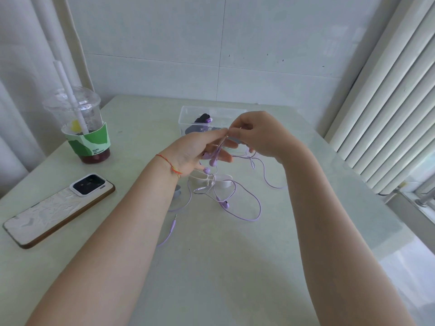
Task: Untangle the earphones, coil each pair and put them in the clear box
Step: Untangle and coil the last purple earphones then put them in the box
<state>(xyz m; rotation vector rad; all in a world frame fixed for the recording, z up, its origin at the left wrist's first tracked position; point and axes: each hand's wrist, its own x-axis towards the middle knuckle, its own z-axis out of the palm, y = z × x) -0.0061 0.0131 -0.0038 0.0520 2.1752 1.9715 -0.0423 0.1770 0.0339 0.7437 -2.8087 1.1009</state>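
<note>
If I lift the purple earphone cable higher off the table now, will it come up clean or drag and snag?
Probably floppy: the purple earphone cable lies in slack loops and sags from the left hand and right hand. It likely drags the plug along. It may snag where its loops cross the white earphones.

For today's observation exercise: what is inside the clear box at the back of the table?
Through the clear box wall show a dark item with a purple tip and a dark greyish bundle. The hands cover its right and front part, so anything there is hidden.
</note>
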